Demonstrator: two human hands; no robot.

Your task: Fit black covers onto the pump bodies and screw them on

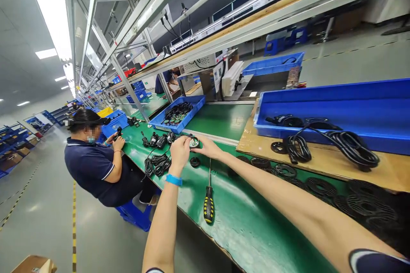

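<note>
Both of my hands are raised over the green bench, fingers closed round a small round black housing with a circuit board (194, 142) showing inside. My left hand (180, 152), with a blue band at the wrist, grips it from the left. On its other side my right hand (209, 146) pinches the rim. Just below them a ribbed black ring (194, 162) lies on the bench. A screwdriver (209, 205) with a black and yellow handle rests nearer me, its shaft pointing away. Coiled black cables (157, 164) lie left of my hands.
A co-worker (92, 158) sits at the bench on the left. A blue tray (195, 111) of boards and cables stands beyond my hands. Several black slotted discs (320, 187) lie at the right, beside a large blue bin (336, 111) and coiled cable (352, 147) on cardboard.
</note>
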